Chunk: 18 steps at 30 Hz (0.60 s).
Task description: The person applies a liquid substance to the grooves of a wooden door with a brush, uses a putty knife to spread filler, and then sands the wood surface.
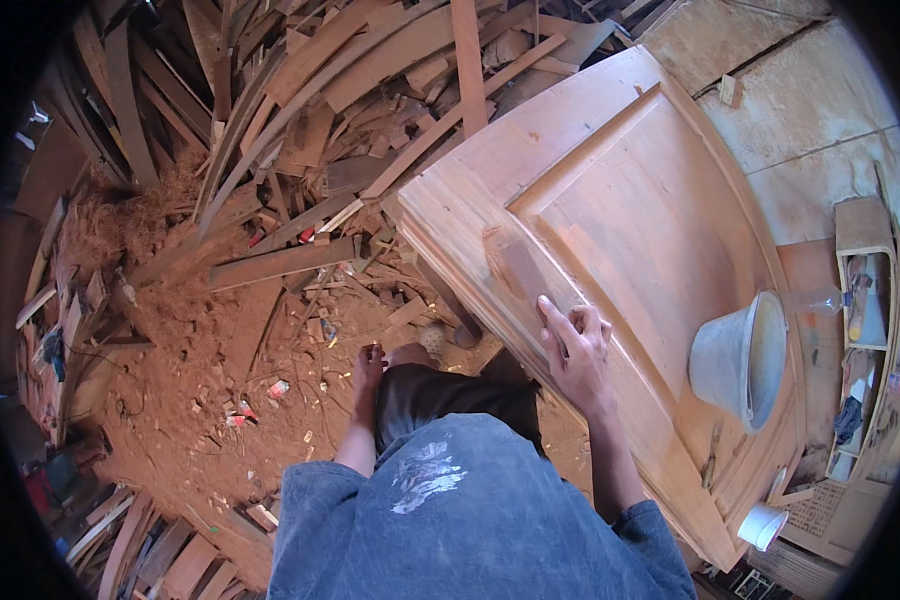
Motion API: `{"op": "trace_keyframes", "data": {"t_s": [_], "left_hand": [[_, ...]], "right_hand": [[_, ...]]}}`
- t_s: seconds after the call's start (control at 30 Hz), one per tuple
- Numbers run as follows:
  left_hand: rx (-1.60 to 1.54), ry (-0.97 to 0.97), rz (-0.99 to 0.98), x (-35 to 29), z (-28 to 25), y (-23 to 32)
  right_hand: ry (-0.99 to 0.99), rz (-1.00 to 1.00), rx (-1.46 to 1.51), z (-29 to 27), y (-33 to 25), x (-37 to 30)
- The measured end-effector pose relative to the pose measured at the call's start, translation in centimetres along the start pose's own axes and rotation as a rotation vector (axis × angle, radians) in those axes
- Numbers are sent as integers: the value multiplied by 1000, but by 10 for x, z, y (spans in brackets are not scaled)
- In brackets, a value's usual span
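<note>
My right hand (576,358) rests on the frame of a pale wooden panelled door (660,200) lying in front of me on the right. One digit stretches forward while the other fingers bend inward; whatever is beneath them is hidden. Just ahead of the fingertips, a darker brown smear or strip (530,265) runs along the wood. My left hand (370,368) hangs beside my thigh, clear of the door. Its fingers are curled, with a tiny yellowish spot at the tips that I cannot make out.
A grey-white bucket (738,362) stands on the door, with a small white tub (762,526) at its near right corner. Wood offcuts (370,90) pile up beyond. Scraps litter the reddish-brown dirt floor (200,370). A wooden shelf unit (865,230) stands at right.
</note>
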State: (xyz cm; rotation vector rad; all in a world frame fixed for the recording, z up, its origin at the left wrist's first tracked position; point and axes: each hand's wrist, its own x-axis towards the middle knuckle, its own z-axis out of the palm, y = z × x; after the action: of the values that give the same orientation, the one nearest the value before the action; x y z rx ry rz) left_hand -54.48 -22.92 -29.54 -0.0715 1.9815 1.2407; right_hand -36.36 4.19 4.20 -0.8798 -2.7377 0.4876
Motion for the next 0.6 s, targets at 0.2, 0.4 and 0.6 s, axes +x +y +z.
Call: {"op": "trace_keyframes", "data": {"t_s": [0.2, 0.4, 0.6], "left_hand": [[9, -10, 23, 0, -3, -6], [-17, 5, -10, 0, -1, -16], [13, -12, 7, 3, 6, -13]], "right_hand": [[-2, -38, -62, 8, -13, 4], [5, -57, -68, 11, -10, 4], [-11, -90, -87, 5, -7, 1]]}}
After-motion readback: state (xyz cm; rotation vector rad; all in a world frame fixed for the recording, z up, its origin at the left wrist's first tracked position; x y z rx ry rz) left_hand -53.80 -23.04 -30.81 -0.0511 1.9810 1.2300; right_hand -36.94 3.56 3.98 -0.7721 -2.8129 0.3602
